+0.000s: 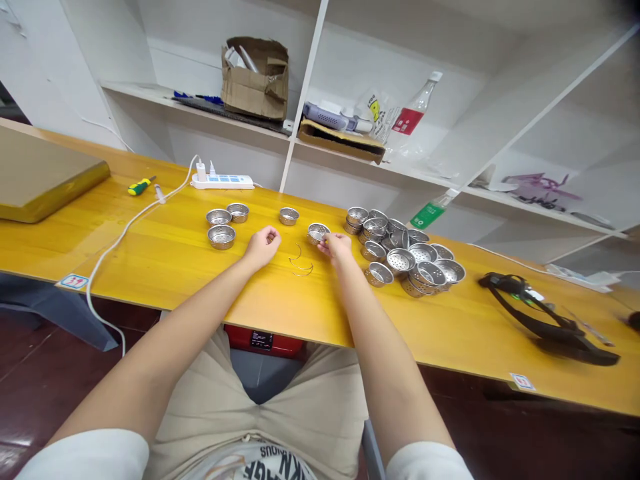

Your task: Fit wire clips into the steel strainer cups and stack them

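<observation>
My right hand [336,246] pinches the near right rim of a small perforated metal cup [317,230] on the yellow table. My left hand [263,245] rests close to the tabletop with its fingers curled; whatever they may hold is hidden. Between my hands lie thin curved wires [303,272]. Behind them a single metal cup [289,216] stands apart. Left of my left hand, three similar cups [221,237] form a small group. To the right of my right hand, several more perforated cups [400,261] are crowded together, some stacked or tilted.
A power strip [223,181] with a white cable [117,233] lies at the back left, near a green-yellow screwdriver [142,186]. A green-labelled bottle [433,211] leans behind the cups. A black headset-like strap [545,323] lies right. White shelves [195,110] rise behind.
</observation>
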### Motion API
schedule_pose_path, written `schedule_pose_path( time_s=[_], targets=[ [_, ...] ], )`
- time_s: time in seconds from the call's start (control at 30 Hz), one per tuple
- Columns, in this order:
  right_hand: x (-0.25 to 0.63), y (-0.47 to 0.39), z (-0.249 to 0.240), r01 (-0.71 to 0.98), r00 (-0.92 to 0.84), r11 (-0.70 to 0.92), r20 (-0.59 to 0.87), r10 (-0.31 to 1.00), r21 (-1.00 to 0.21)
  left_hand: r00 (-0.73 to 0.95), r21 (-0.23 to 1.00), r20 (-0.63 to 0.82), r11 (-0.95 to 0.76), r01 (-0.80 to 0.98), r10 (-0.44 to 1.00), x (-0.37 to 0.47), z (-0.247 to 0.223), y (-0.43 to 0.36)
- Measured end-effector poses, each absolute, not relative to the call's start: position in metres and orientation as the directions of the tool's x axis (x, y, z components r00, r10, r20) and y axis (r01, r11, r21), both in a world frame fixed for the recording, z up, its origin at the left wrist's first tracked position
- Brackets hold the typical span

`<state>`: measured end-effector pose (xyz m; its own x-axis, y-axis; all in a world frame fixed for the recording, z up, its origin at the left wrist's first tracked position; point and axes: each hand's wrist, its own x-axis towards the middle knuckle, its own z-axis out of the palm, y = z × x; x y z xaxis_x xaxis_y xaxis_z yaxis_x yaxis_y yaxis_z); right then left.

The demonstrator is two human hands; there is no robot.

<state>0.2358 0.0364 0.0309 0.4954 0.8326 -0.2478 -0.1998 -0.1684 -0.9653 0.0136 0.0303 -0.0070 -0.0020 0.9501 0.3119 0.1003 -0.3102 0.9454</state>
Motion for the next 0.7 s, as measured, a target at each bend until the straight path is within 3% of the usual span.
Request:
schedule_pose_path(
  time_s=[0.27, 0.6, 0.7],
  targets=[
    [0.214, 0.107, 0.016, -0.177, 0.493, -0.217, -0.277, 0.825, -0.960, 0.107, 0.919, 0.331, -0.346, 0.191, 0.938, 0.012, -0.010, 0.025],
    [0.189, 0.130, 0.010, -0.353, 0.351, -0.171, -0.300, 0.887, -0.920, 0.153, 0.844, 0.354, -0.386, 0.373, 0.923, 0.011, -0.008, 0.027],
    [0.190, 0.118, 0.014, -0.224, 0.394, -0.153, -0.233, 0.889, -0.963, 0.215, 0.795, 0.364, -0.422, 0.435, 0.906, 0.012, -0.007, 0.025]
  ],
)
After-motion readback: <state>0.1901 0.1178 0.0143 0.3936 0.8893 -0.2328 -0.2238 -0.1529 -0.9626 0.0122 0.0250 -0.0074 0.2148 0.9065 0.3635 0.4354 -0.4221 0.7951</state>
